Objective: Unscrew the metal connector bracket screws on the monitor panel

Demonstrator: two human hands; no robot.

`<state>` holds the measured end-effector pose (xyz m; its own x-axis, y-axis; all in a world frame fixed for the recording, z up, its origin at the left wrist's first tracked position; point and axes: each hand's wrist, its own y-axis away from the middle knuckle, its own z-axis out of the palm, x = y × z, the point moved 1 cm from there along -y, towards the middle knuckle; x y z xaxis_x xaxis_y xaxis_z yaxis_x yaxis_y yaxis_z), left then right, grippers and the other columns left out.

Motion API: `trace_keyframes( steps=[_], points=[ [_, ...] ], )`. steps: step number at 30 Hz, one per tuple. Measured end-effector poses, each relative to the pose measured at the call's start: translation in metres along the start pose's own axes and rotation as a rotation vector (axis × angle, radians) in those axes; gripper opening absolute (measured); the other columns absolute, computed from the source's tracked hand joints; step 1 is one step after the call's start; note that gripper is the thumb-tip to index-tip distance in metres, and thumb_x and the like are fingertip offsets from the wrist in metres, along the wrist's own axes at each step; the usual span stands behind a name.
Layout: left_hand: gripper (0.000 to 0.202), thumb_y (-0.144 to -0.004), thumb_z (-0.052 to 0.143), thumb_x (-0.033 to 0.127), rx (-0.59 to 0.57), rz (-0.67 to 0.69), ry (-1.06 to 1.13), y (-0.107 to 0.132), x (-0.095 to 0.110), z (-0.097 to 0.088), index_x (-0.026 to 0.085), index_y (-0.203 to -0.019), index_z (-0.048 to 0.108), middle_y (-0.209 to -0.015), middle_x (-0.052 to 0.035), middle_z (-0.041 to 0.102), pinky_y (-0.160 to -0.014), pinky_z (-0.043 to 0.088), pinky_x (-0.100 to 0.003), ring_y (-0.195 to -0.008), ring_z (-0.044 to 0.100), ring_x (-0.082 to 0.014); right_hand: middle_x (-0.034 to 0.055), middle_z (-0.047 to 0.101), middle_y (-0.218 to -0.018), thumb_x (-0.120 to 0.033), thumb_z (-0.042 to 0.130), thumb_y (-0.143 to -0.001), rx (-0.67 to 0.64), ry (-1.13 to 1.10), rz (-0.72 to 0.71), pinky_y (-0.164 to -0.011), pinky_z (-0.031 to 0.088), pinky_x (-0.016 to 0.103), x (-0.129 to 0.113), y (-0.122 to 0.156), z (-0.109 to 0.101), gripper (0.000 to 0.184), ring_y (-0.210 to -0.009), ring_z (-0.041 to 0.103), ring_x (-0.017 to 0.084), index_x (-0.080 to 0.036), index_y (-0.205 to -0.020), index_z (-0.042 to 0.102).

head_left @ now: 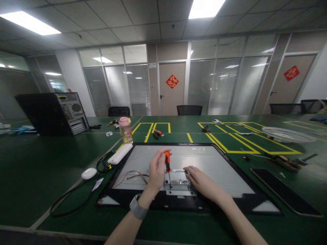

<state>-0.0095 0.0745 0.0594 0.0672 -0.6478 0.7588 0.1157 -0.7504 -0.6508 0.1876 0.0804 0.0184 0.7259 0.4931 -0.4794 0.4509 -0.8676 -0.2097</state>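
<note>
A flat monitor panel lies face down on the green table, its grey metal back up inside a black frame. My left hand is closed round an orange-handled screwdriver, held upright with its tip on the small metal circuit cover near the panel's front edge. My right hand rests on that cover's right side, fingers pressed down on it. Thin red and white wires run across the panel to the left of my left hand.
A pink-lidded bottle, a white power strip, a white mouse-like object and black cables lie left. A computer case stands far left. A black panel, a fan grille and small tools lie right.
</note>
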Motion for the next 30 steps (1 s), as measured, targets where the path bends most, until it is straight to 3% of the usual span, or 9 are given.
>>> trace_keyframes(
  steps=[5,12,18,25,30],
  points=[
    [0.033,-0.093,0.046,0.04,0.007,-0.056,0.062,0.0009,-0.0005,0.0005,0.016,-0.103,0.067,-0.084,-0.0062,0.067,-0.082,0.047,-0.032,-0.09,0.064,-0.0225,0.0151,0.062,-0.119,-0.029,0.036,-0.097,0.001,0.002,-0.004,-0.097,0.041,0.037,0.0014,-0.0001,0.0006,0.035,-0.111,0.056,0.026,-0.016,-0.121,0.059],
    [0.017,-0.085,0.061,0.031,0.028,0.092,-0.092,-0.0004,-0.0017,-0.0003,0.02,-0.096,0.069,-0.085,-0.0032,0.059,-0.078,0.046,-0.028,-0.08,0.057,-0.0176,0.0141,0.062,-0.119,-0.028,0.037,-0.097,0.003,0.004,-0.004,-0.098,0.041,0.036,0.0027,-0.0011,0.0027,0.035,-0.112,0.056,0.026,-0.017,-0.122,0.059],
    [0.03,-0.094,0.044,0.032,-0.005,-0.01,-0.006,0.0008,-0.0003,-0.0005,0.017,-0.103,0.068,-0.091,-0.0074,0.066,-0.084,0.046,-0.032,-0.092,0.06,-0.0216,0.0158,0.062,-0.121,-0.028,0.038,-0.097,-0.003,0.015,0.005,-0.099,0.04,0.037,-0.0013,-0.0008,0.0003,0.036,-0.113,0.056,0.026,-0.015,-0.123,0.058],
    [0.018,-0.083,0.062,0.027,0.035,0.079,-0.087,-0.0006,-0.0046,0.0004,0.02,-0.099,0.069,-0.083,-0.0017,0.057,-0.077,0.046,-0.027,-0.076,0.056,-0.016,0.0153,0.063,-0.118,-0.028,0.037,-0.097,0.0,0.012,-0.007,-0.097,0.041,0.037,-0.0016,-0.0011,0.0002,0.035,-0.11,0.057,0.026,-0.015,-0.121,0.059],
    [0.025,-0.092,0.046,0.027,0.008,0.056,-0.043,-0.0003,-0.0016,-0.0007,0.019,-0.101,0.069,-0.098,-0.0056,0.064,-0.086,0.044,-0.029,-0.096,0.059,-0.0199,0.016,0.062,-0.119,-0.028,0.036,-0.097,0.006,0.013,-0.014,-0.098,0.041,0.037,0.0024,-0.0021,0.0027,0.036,-0.111,0.056,0.026,-0.014,-0.123,0.058]
  ],
)
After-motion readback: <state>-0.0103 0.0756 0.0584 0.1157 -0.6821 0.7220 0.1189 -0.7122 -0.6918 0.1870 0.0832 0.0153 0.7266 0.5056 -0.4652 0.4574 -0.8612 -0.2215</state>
